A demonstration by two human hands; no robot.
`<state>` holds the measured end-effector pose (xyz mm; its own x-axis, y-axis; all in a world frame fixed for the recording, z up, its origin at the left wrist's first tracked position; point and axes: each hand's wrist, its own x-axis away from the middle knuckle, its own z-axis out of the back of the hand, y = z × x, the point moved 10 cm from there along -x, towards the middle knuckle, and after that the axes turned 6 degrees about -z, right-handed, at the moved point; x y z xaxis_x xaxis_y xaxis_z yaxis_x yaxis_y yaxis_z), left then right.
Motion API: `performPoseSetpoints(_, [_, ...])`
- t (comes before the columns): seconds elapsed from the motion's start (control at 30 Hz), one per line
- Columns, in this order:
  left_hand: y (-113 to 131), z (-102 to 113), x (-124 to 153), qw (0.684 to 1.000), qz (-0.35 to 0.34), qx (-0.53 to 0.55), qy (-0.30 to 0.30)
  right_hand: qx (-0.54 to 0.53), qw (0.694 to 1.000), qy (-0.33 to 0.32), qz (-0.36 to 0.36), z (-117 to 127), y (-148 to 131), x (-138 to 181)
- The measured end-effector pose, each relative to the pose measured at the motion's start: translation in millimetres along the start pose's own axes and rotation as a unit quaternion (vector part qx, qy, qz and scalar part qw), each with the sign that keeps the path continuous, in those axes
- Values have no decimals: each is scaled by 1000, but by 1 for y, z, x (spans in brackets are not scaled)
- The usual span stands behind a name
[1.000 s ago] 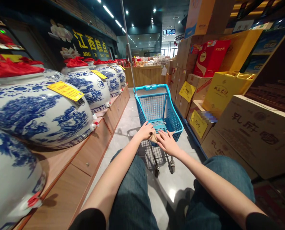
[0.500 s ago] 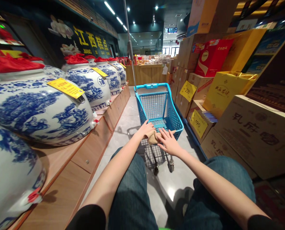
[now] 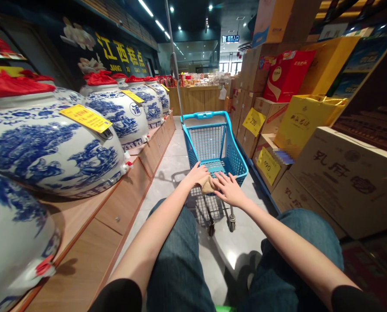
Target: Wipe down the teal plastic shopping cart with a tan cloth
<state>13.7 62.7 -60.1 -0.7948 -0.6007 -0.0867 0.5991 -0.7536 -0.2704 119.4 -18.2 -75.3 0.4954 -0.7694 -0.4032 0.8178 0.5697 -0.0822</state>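
A blue shopping cart [image 3: 241, 171] stands in front of me, its near rim between my knees. Over that rim lies a crumpled beige cloth [image 3: 208, 184]. My left hand [image 3: 197, 175] is closed on the cloth's left end at the rim. On the cloth's right side rests my right hand [image 3: 231, 190], its fingers spread and stretched toward the basket. The cart's wire lower rack and front wheels show beneath my hands. Part of the near rim is hidden by the cloth and hands.
Large blue-and-white jars [image 3: 92, 151] with red cloth tops line a wooden cabinet [image 3: 115, 216] at left. Cardboard boxes [image 3: 343, 182], a yellow gift bag [image 3: 297, 123] and a red bag [image 3: 286, 76] are stacked at right. Beyond the cart is a wooden counter [image 3: 196, 99] with goods. A thin pole [image 3: 177, 73] rises beside the cart.
The view has shifted very slightly. Both hands keep nearly the same places on the cloth at the cart's rim, and the cart stands as before.
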Motion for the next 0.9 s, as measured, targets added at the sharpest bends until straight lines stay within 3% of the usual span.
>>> performPoseSetpoints(0.17, [1,4,1,1000,2,4,17,-7,998,21,-62,8,22,-3])
performPoseSetpoints(0.4, [1,12,0,999,11,14,44,41,999,-9,-8,-9,-2,2])
performPoseSetpoints(0.7, [8,17,-5,998,25,42,45,52,991,14,-126,-2,41,-3])
performPoseSetpoints(0.9, [10,15,-10,997,36,59,31,47,994,-15,-95,-12,35,-5])
